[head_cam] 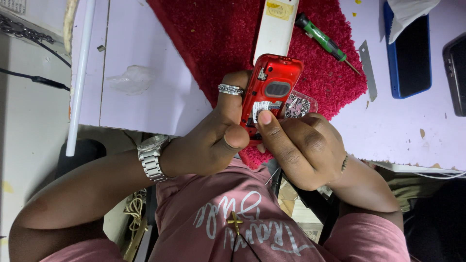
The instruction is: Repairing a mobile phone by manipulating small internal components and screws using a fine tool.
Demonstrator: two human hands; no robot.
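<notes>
Close above the lap, left hand (213,140) gripping red phone shell (269,92), right hand (303,150) thumb pressed on its white label, behind them small clear container (301,104) seemingly holding tiny screws, farther off green screwdriver (323,41) on red mat (218,34), lilac surface (145,106).

A pale lilac tabletop (145,106) is seen, covered in part by a red mat (218,34). A blue phone (407,53), a blade (368,70) and crumpled clear plastic (132,79) are laid directly on it.
</notes>
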